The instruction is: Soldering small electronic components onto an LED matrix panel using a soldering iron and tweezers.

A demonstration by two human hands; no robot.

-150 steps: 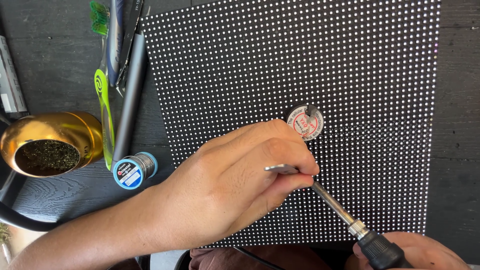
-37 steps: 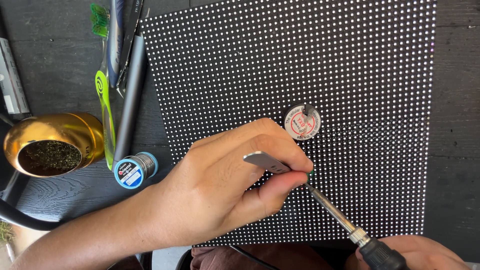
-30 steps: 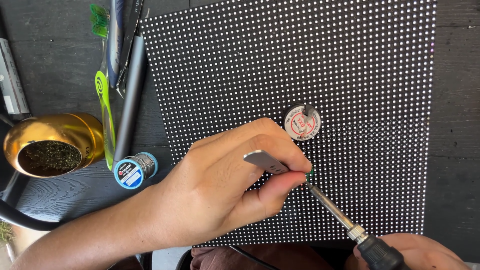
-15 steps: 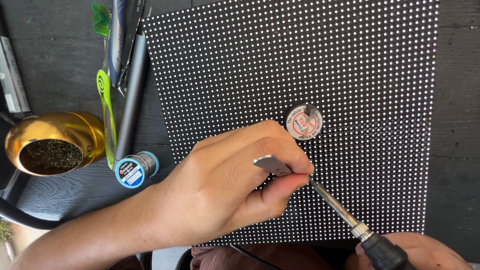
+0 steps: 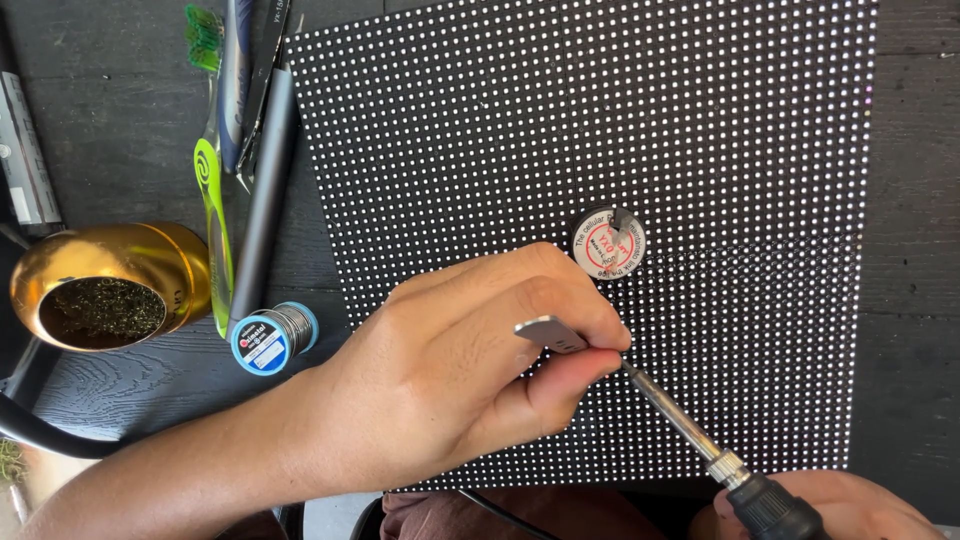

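Note:
A large black panel (image 5: 600,130) covered in a grid of small white dots lies on a dark wooden table. My left hand (image 5: 470,360) rests on its lower part, pinching metal tweezers (image 5: 552,333) between thumb and fingers. My right hand (image 5: 830,510) shows only at the bottom right edge and grips the black handle of a soldering iron (image 5: 690,430). The iron's metal shaft points up-left, and its tip meets the tweezers' end beside my left fingertips. A small round tin (image 5: 608,242) with a red and white label sits on the panel just above my left fingers.
Left of the panel stand a gold pot of brass wool (image 5: 105,290) and a blue spool of solder wire (image 5: 270,335). A green-handled tool (image 5: 212,210), a grey rod (image 5: 265,200) and a toothbrush (image 5: 205,30) lie along the panel's left edge. A black cable (image 5: 40,435) curves at lower left.
Tweezers and iron tip have shifted only slightly on the panel over the last five seconds. Both hands keep the same grip and place.

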